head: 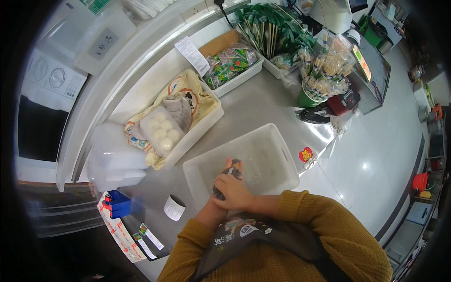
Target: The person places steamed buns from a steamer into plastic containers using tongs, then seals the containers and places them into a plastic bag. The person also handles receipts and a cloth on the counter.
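Observation:
Over the near left part of a white plastic bin [282, 155], both my hands are pressed together around a dark, crumpled cloth [234, 170]. My right hand [232, 192] lies on top, its fingers curled over the cloth. Mostly hidden beneath it, my left hand [228, 164] supports the bundle, with fingertips showing at the far end. Bits of orange and white show in the dark cloth. Small bubbles or drops appear on the bin's floor; I cannot tell how much liquid it holds.
Left of the bin stands a white tray [195, 135] with cloths and a clear box of white balls [162, 132]. Behind are a tray of small packets [232, 63], a green cup of wrapped sticks [312, 98] and a black stapler [315, 115]. A curled receipt [174, 208] lies nearby.

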A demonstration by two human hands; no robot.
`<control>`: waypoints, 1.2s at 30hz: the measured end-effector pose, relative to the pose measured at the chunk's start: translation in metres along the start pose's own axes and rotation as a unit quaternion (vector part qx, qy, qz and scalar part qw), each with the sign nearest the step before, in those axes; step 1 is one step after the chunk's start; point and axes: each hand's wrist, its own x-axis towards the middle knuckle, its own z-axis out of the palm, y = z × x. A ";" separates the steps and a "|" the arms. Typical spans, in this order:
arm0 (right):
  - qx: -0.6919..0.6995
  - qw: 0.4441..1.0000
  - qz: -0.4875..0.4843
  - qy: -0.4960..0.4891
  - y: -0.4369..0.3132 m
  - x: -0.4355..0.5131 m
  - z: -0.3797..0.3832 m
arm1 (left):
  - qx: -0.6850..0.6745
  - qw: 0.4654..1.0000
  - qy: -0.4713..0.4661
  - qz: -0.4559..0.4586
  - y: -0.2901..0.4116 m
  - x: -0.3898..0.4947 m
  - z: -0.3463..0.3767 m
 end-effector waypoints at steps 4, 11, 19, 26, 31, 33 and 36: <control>-0.033 0.995 0.078 0.045 0.040 0.008 0.019 | 0.277 0.924 0.024 0.261 -0.026 0.012 -0.034; -0.112 0.984 0.134 -0.024 0.121 0.015 -0.001 | 0.314 0.915 0.215 0.136 -0.055 -0.003 0.049; -0.266 0.937 0.143 -0.178 0.119 0.014 -0.083 | 0.444 0.798 0.387 0.124 -0.028 -0.067 0.122; -0.358 0.908 0.109 -0.190 0.107 -0.006 -0.030 | 0.934 0.060 0.270 0.224 -0.058 -0.045 0.098; -0.366 0.906 0.046 -0.208 0.131 -0.011 -0.016 | 0.960 0.091 0.243 0.109 -0.042 -0.025 0.079; -0.347 0.918 0.027 -0.188 0.138 -0.012 -0.016 | 0.962 0.107 0.234 0.089 -0.037 -0.022 0.075; -0.370 0.907 0.030 -0.200 0.138 -0.010 -0.014 | 0.962 0.129 0.226 0.078 -0.036 -0.019 0.074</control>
